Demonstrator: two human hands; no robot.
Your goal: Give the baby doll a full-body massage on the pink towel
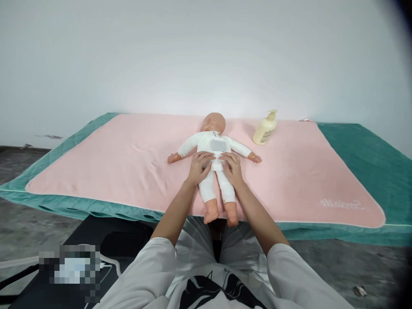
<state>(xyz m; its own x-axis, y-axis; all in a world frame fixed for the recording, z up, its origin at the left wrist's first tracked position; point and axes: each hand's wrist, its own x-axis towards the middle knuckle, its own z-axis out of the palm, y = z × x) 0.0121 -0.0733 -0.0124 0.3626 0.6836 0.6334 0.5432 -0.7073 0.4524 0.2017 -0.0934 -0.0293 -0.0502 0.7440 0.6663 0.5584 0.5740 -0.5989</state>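
A baby doll (207, 138) with a white cloth body lies face down, its head toward the wall and its feet at the near edge of the pink mat. A grey panel (218, 145) shows on its upper back. My left hand (199, 166) rests on the left side of the doll's lower back, fingers spread. On the right side, my right hand (232, 167) lies the same way, its fingers apart. The fingertips of the two hands nearly meet at the middle. Neither hand holds anything.
The pink mat (128, 159) lies over a teal padded bed (370, 159) against a white wall. Behind and right of the doll stands a cream pump bottle (265, 129). A black bench (93, 244) is at the lower left, with a blurred patch over it.
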